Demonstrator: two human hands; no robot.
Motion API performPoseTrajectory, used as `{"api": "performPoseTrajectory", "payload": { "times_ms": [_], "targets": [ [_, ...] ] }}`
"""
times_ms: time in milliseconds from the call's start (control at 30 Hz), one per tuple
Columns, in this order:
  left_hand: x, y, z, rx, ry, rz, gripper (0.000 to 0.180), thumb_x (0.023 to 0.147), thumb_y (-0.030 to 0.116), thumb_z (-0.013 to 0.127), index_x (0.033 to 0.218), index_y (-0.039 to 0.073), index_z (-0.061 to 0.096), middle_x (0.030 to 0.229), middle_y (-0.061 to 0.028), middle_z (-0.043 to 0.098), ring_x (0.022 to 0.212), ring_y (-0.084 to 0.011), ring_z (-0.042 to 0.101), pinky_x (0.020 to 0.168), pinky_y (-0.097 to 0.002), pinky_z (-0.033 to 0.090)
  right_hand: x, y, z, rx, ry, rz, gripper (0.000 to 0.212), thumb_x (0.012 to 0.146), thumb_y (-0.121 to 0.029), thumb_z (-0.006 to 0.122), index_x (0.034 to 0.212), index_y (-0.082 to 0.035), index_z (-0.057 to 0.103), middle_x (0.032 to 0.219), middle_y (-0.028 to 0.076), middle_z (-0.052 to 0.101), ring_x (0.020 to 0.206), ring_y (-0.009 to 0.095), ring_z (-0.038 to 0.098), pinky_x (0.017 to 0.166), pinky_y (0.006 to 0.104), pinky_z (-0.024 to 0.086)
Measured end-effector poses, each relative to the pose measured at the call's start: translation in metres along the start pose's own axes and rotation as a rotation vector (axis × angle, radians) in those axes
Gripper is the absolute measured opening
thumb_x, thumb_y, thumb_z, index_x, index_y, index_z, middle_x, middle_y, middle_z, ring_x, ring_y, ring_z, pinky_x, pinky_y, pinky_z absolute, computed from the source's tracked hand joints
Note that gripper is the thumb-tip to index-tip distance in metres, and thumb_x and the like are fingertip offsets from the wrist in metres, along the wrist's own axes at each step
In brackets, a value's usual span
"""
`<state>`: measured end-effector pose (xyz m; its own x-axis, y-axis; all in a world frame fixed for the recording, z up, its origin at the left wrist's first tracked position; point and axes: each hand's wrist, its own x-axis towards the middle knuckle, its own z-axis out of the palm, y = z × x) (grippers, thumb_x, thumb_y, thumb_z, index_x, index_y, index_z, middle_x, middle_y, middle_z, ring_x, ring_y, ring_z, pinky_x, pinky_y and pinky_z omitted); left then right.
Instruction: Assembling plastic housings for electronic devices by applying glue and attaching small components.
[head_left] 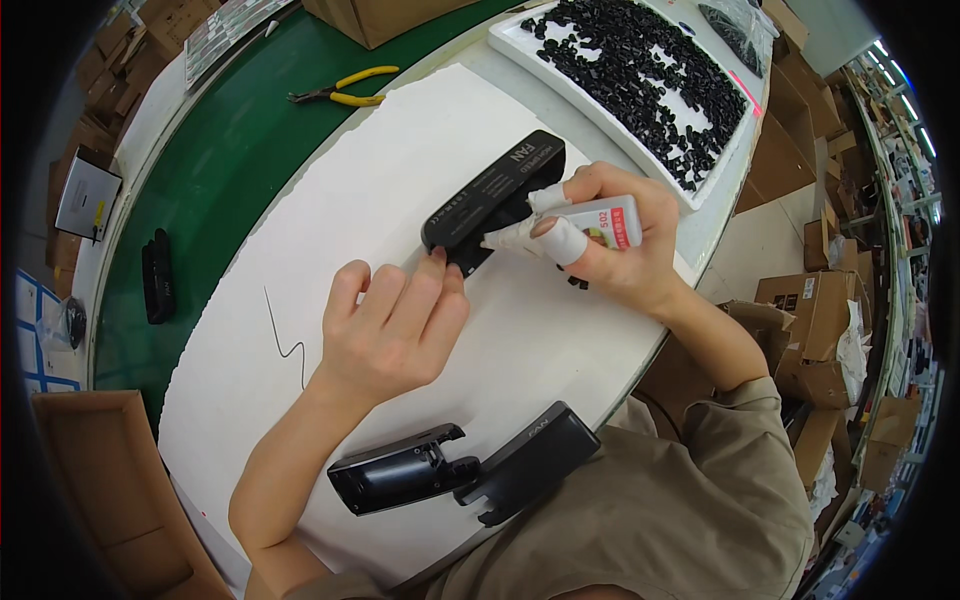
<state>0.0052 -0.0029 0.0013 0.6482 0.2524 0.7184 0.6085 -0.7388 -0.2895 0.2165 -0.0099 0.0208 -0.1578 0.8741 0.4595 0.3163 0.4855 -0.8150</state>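
A long black fan casing (497,190) with pale print lies slantwise on the white sheet. My left hand (395,325) has its fingers curled against the near left end of this casing, gripping it. Between the thumb and fingers of my right hand (650,260) is a small white glue bottle (608,222) with a red label. White wraps cover fingertips of that hand. The bottle's nozzle points left at the casing's near side; whether it touches is unclear. Close to my body lie two more black casing pieces, one glossy (395,472) and one matte (540,460).
A white foam tray (590,130) of several small black parts (640,75) stands at far right. Yellow-handled pliers (352,90) and a black casing (157,278) rest on the green surface (225,165). A thin dark wire (284,350) lies left; cardboard boxes (110,490) flank the table.
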Motion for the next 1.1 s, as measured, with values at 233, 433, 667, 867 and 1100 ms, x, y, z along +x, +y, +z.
{"api": "performPoseTrajectory", "payload": {
  "times_ms": [233,433,667,867,1100],
  "targets": [
    [-0.0018,-0.0011,0.0006,-0.058,-0.020,-0.035,0.010,0.065,0.002,0.064,0.063,0.006,0.055,0.073,-0.0040,0.060,0.052,-0.0134,0.041,0.051,-0.0267,0.032,-0.0011,0.0014,0.0013,0.027,-0.024,0.063,0.020,0.071,-0.011,0.071,0.079,0.002,0.058,0.067,0.003,0.060,0.056,0.006,0.052,0.051,0.0186,0.041],
    [-0.0009,-0.0007,0.0011,-0.056,-0.028,-0.027,0.009,0.065,0.002,0.064,0.064,0.005,0.055,0.073,-0.0039,0.060,0.052,-0.0133,0.040,0.051,-0.0268,0.032,-0.0008,0.0035,0.0063,0.032,0.083,0.016,0.028,0.065,-0.018,0.077,0.073,0.000,0.057,0.059,0.007,0.057,0.050,0.009,0.050,0.047,0.0221,0.042],
    [0.0000,-0.0010,0.0000,-0.054,-0.031,-0.017,0.009,0.066,0.002,0.064,0.064,0.005,0.056,0.073,-0.0038,0.060,0.051,-0.0133,0.040,0.051,-0.0268,0.032,0.0006,0.0040,0.0048,-0.008,0.041,-0.001,0.026,0.064,-0.017,0.076,0.073,0.000,0.057,0.056,0.006,0.054,0.049,0.010,0.049,0.047,0.0226,0.041],
    [-0.0003,-0.0010,0.0004,-0.062,-0.040,-0.023,0.008,0.066,0.002,0.064,0.066,0.005,0.056,0.072,-0.0034,0.060,0.051,-0.0130,0.040,0.051,-0.0270,0.031,0.0006,0.0034,0.0064,0.015,0.067,0.018,0.026,0.064,-0.017,0.075,0.073,0.000,0.057,0.056,0.006,0.054,0.049,0.010,0.049,0.047,0.0231,0.041],
    [-0.0004,-0.0009,-0.0003,-0.057,-0.044,-0.018,0.009,0.066,0.002,0.064,0.065,0.005,0.056,0.071,-0.0031,0.060,0.050,-0.0126,0.040,0.051,-0.0268,0.031,-0.0002,0.0044,0.0054,-0.021,0.049,-0.038,0.026,0.064,-0.017,0.075,0.073,0.000,0.057,0.056,0.006,0.054,0.049,0.010,0.048,0.046,0.0231,0.040]
  ]
}}
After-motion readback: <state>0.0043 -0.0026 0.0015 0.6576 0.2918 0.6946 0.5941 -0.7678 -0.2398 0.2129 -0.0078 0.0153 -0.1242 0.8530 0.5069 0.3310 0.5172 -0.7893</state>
